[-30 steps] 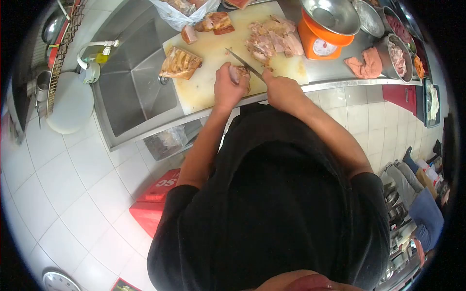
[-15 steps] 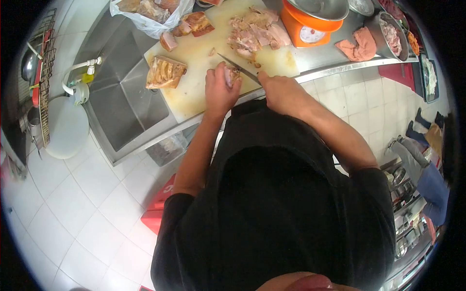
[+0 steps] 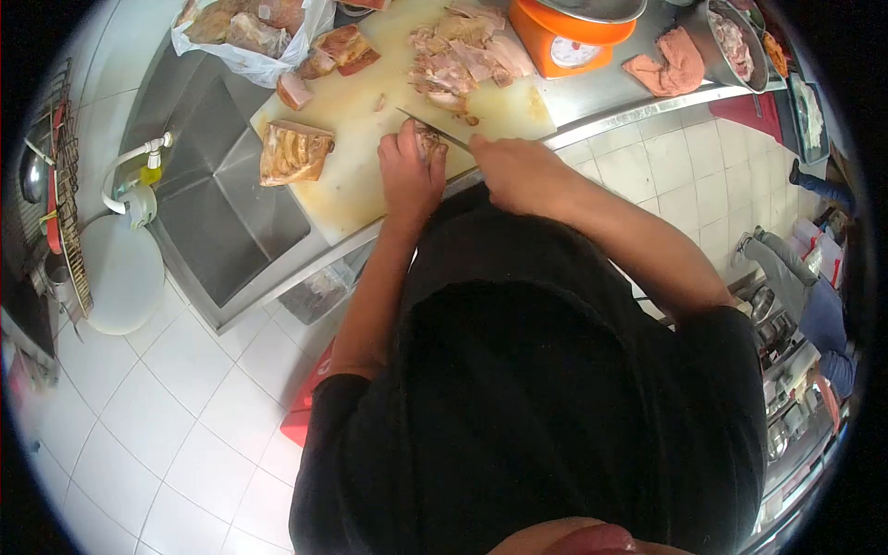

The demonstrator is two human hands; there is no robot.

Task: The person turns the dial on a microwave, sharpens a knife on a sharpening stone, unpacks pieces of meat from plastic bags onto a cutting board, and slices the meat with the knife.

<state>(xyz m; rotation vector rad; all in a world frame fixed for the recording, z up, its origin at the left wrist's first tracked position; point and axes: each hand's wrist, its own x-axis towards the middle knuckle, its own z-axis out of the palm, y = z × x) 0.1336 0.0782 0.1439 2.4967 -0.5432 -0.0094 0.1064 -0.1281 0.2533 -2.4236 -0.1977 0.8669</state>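
My right hand [image 3: 507,168] grips a knife [image 3: 435,129], its blade pointing left across the near part of the cutting board [image 3: 350,199]. Under the blade lies a small piece of meat [image 3: 429,145], held down by the curled fingers of my left hand [image 3: 410,174]. The fingers partly cover this piece. Further up the board is a heap of sliced meat [image 3: 462,57]. To the left sits a big browned slab of meat [image 3: 294,154], with smaller browned chunks [image 3: 344,51] above it.
A sink [image 3: 227,203] lies left of the board, and a white plastic bag [image 3: 268,65] of meat stands behind it. An orange scale [image 3: 566,42], a pinkish cloth [image 3: 668,63] and a metal pot [image 3: 735,48] of meat are to the right. Another person [image 3: 821,319] is at far right.
The whole view has shifted slightly, so the board and sink appear further left. Both hands stay at the same piece of meat, the knife still across it.
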